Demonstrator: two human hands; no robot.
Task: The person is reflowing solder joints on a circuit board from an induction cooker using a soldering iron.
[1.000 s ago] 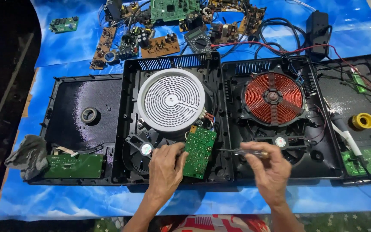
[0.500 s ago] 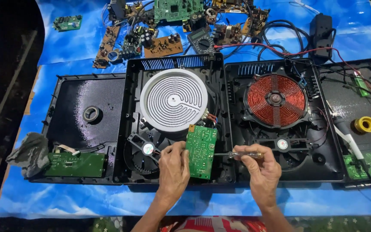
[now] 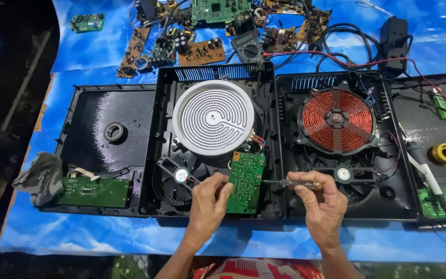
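Left hand [image 3: 208, 202] pinches the left edge of the green circuit board [image 3: 245, 182], fingers closed on it, the board's long axis running away from the person inside the open black cooker housing [image 3: 269, 93], just below the white round heating plate [image 3: 213, 117]. Right hand [image 3: 322, 200] grips a screwdriver [image 3: 292, 183] tight, shaft lying sideways, tip pointing left at the board's right edge. A copper coil [image 3: 337, 121] sits to the right. Everything rests on a blue sheet [image 3: 83, 49], loose boards scattered along its far edge.

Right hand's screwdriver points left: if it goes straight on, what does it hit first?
Most likely the green circuit board that the left hand holds upright; the right hand has the screwdriver tip at its edge, though contact is unclear.
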